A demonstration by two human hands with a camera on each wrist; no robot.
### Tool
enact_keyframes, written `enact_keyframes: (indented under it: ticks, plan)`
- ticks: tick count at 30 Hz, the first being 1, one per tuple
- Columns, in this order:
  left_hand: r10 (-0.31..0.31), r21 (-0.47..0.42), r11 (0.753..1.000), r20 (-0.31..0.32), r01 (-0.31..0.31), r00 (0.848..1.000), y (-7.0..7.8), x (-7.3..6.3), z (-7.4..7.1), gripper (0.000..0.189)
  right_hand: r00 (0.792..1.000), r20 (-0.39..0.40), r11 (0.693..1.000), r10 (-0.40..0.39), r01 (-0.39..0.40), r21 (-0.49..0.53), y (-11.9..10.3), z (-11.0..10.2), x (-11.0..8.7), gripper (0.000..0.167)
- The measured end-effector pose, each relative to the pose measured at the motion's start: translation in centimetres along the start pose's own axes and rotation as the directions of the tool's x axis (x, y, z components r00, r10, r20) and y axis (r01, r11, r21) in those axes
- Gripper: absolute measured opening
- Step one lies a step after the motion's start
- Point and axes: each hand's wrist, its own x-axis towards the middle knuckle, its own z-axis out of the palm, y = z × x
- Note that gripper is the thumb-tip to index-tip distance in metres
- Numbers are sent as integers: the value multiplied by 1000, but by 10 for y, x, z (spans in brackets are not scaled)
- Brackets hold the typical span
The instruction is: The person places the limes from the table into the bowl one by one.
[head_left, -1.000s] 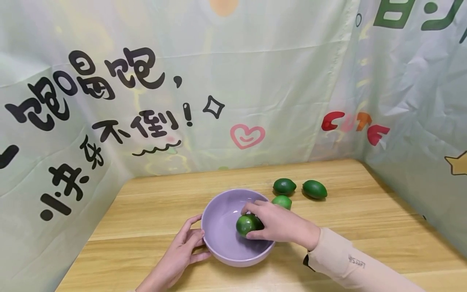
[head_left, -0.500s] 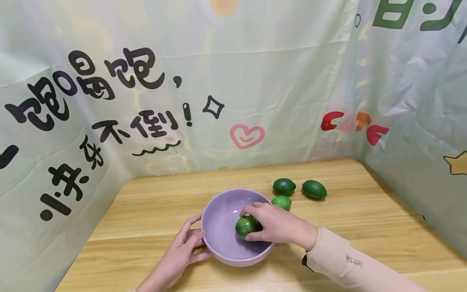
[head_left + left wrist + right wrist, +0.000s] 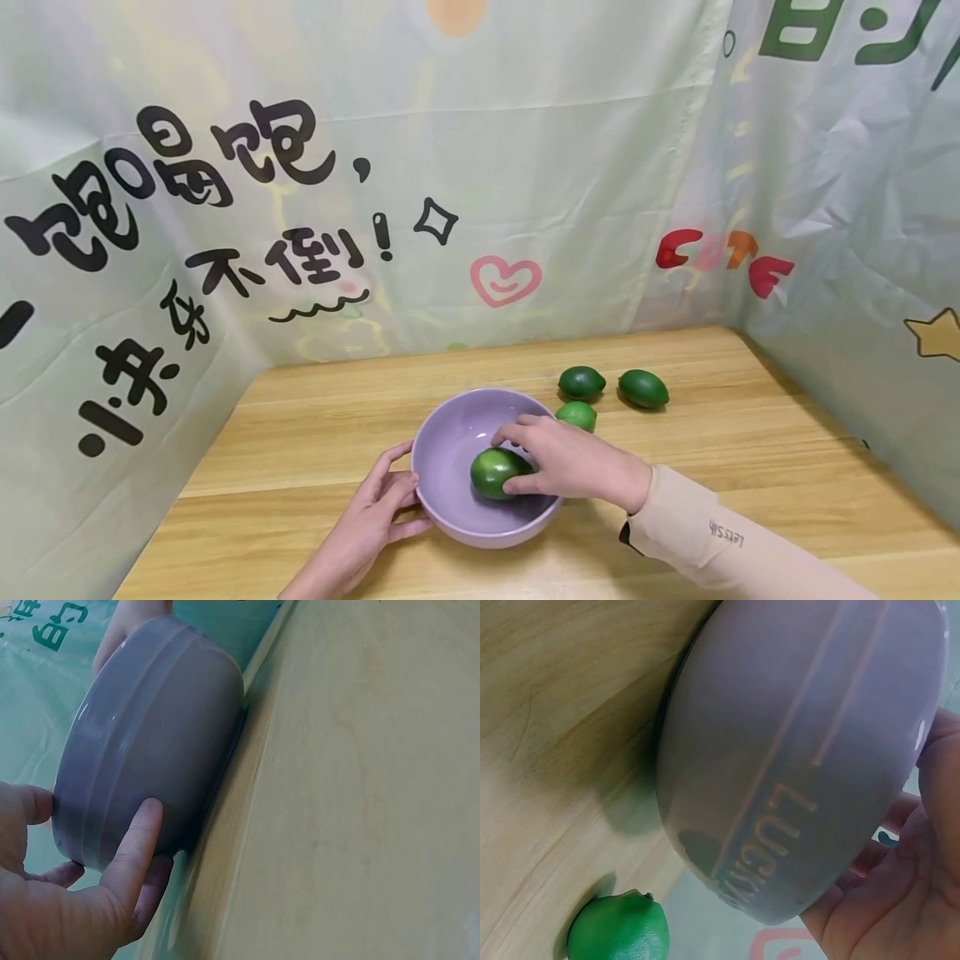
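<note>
In the head view, a glossy dark green lime (image 3: 495, 473) lies inside a purple bowl (image 3: 450, 492). My right hand (image 3: 573, 458) reaches over the bowl's right rim; its thumb overlaps the lime while the other fingers stand apart above it. At the bowl's left side, my left hand (image 3: 378, 500) rests its fingers against the outer wall. The left wrist view shows these extended fingers (image 3: 135, 851) touching the bowl (image 3: 161, 727). In the right wrist view, the bowl's wall (image 3: 795, 750) hides the lime and my right fingertips, and the palm shows beside the rim.
A lighter green lime (image 3: 577, 415) sits just behind my right hand, close to the bowl. Two dark green limes (image 3: 582, 382) lie farther back on the wooden table (image 3: 322, 417). Printed cloth (image 3: 600, 167) walls in the table's back and sides.
The lime in the bowl has moved slightly left and turned onto its side as my right fingers loosened from it. My left hand and the bowl keep their places.
</note>
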Motion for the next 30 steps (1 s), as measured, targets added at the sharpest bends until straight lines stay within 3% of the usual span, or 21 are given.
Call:
enact_keyframes:
  ticks: [30]
  plan:
    - [7, 8, 1000, -2, -7, 1000, 1, -1, 1, 63, 999, -33, 999, -5, 6, 32, 5, -19, -3, 44]
